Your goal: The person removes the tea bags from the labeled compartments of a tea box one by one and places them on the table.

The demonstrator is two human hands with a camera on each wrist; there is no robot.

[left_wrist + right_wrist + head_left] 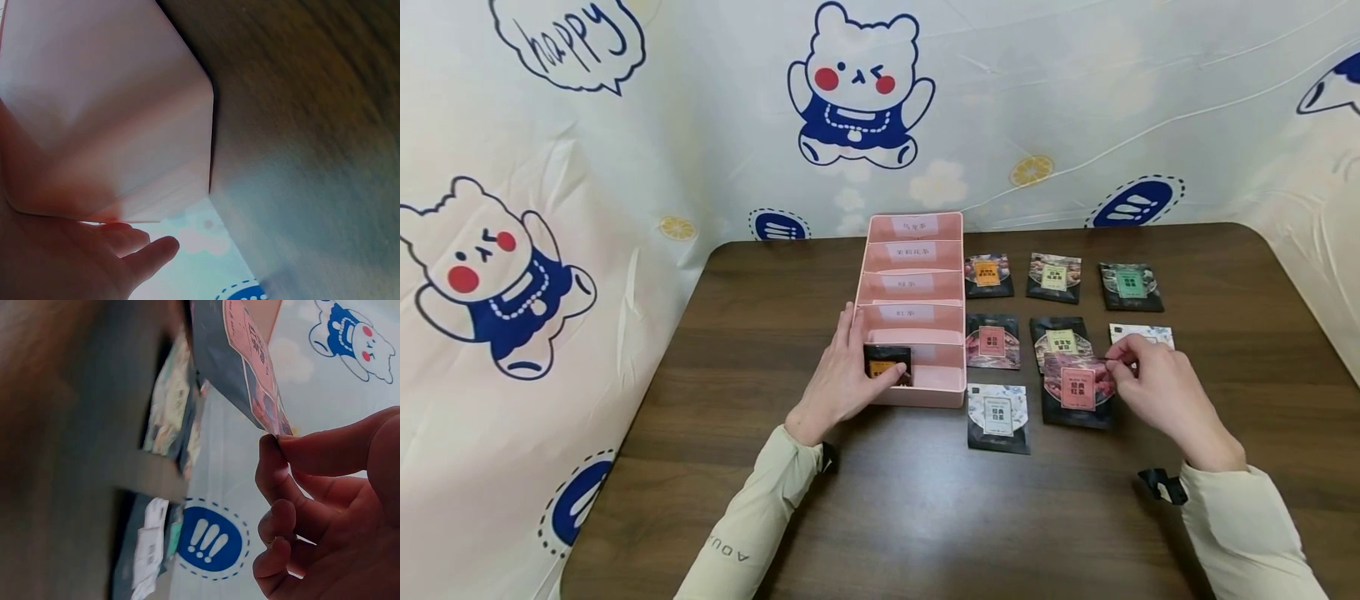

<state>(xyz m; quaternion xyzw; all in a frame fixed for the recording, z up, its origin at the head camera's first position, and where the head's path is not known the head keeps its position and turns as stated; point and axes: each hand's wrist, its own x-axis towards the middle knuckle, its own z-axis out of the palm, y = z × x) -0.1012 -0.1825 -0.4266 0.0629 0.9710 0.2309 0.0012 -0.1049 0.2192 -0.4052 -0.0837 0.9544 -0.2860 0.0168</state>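
Note:
My right hand (pixel 1165 396) pinches the edge of a black tea sachet with a red label (pixel 1078 390) between thumb and forefinger. In the right wrist view that sachet (pixel 240 356) hangs tilted from the fingertips. In the head view it overlaps a sachet with a pale yellow label (pixel 1060 337). Against the left side of a pink divided box (pixel 927 398) rests my left hand (pixel 842 375), its fingers extended along the outside. Its thumb reaches over the front compartment, at a black sachet with an orange label (pixel 880 360) standing inside. The left wrist view shows the box wall (pixel 125 125) close up.
Several more sachets lie right of the box: orange (pixel 988 275), pale yellow (pixel 1054 277), green (pixel 1131 286), red (pixel 992 341) and white-blue (pixel 997 418). Another white one (pixel 1138 333) is partly behind my right hand. Labelled dividers cross the box. A printed curtain (pixel 722 125) hangs behind the wooden table (pixel 880 517).

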